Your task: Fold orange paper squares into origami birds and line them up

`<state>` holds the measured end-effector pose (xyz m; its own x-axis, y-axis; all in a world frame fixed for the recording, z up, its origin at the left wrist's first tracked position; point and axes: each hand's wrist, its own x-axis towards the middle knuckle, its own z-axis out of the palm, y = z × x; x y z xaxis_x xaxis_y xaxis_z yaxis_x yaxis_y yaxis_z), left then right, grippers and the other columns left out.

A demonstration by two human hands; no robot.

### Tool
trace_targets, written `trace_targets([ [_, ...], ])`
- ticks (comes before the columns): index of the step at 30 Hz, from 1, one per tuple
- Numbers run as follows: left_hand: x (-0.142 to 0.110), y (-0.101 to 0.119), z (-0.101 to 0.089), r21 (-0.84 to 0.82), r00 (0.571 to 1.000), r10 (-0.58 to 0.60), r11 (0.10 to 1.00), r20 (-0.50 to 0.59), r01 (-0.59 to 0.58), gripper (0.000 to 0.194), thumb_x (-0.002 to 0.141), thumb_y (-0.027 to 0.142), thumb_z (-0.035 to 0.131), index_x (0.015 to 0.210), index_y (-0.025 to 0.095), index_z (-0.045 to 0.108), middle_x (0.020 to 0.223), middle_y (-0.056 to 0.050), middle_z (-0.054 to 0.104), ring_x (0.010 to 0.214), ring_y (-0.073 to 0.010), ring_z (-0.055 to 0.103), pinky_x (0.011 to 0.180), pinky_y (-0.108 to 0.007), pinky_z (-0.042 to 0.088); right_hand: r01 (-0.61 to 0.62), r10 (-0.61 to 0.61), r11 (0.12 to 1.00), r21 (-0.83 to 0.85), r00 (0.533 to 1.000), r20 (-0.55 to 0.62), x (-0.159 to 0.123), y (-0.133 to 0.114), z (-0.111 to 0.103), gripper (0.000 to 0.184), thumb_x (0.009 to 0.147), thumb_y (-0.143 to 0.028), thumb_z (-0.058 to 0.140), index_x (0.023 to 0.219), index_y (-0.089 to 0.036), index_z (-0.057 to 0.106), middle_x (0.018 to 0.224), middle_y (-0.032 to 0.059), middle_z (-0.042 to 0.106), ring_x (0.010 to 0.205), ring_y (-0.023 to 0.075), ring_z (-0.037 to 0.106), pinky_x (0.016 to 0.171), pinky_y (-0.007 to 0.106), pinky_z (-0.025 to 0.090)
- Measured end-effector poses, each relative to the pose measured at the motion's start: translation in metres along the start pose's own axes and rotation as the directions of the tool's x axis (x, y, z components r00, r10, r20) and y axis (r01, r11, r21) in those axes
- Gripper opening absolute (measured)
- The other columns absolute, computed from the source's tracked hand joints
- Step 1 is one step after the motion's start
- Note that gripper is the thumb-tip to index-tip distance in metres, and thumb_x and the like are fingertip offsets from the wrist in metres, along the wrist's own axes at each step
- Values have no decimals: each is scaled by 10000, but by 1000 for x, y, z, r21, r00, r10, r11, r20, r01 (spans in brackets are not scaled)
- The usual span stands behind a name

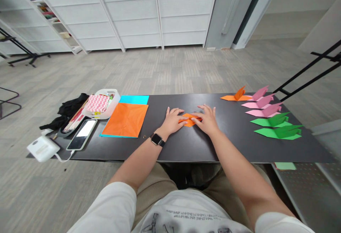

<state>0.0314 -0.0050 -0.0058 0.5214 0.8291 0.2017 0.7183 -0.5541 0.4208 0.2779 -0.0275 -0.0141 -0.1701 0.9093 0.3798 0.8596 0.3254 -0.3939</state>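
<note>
A small folded orange paper [189,121] lies on the dark table between my two hands. My left hand [171,120], with a black watch on its wrist, holds the paper's left end between thumb and fingers. On the other end, my right hand [208,120] grips the paper with thumb and forefinger, its other fingers spread. Parts of the paper's ends are hidden beneath my fingers. To the left lies a sheet of orange paper [125,121] over blue paper [134,99].
Folded paper birds stand at the right: an orange bird [237,96], several pink birds [263,111] and green birds [279,132]. At the left are a white basket [113,101], a phone [82,135], a cabled white power bank [43,148] and black cloth [71,105].
</note>
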Motion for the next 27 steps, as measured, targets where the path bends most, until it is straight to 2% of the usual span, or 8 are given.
trace_targets([
  [7,-5,2,-6,18,1000,-13,1000,0,13,267,990,426,716,1246,447,792,1538,-1,607,1528,-348,407,1297,-758,4,-29,31,999,-34,998,49,-1,0,11,205,960,-450,735,1127,-413,848,1547,68,568,1528,430,360,1218,845,72],
  [15,-13,-3,-18,68,999,-48,996,-15,49,441,961,355,733,1401,367,703,1557,-73,587,1521,-390,424,1277,-797,90,-24,25,999,-21,998,54,-2,5,15,206,958,-441,735,1131,-413,842,1574,53,544,1543,401,344,1233,818,69],
  [17,-14,-4,-24,62,999,-19,998,-49,22,452,958,282,718,1407,331,694,1528,-82,611,1478,-365,482,1292,-752,167,-13,15,1000,-22,998,63,-1,5,15,203,964,-433,722,1126,-405,842,1568,53,547,1540,391,351,1237,811,74],
  [19,-15,-2,-28,36,996,58,998,-73,-55,383,968,232,687,1346,282,724,1457,-81,661,1387,-307,568,1293,-626,308,-8,9,1000,-21,998,64,-1,6,16,202,969,-420,710,1119,-399,842,1560,54,552,1534,383,360,1241,804,80],
  [22,-16,3,-27,20,979,202,979,-41,-201,275,992,251,670,1252,229,756,1325,-81,731,1251,-257,646,1180,-454,485,-12,13,1000,-18,998,56,-1,6,16,200,967,-406,701,1106,-394,844,1548,55,559,1529,376,367,1245,796,84],
  [27,-16,4,-12,90,970,242,966,28,-243,237,1024,301,658,1214,219,774,1252,-84,771,1192,-249,690,1117,-428,525,-2,2,1000,-10,999,38,-2,5,16,203,961,-411,698,1094,-379,849,1518,65,586,1515,369,389,1260,775,68],
])
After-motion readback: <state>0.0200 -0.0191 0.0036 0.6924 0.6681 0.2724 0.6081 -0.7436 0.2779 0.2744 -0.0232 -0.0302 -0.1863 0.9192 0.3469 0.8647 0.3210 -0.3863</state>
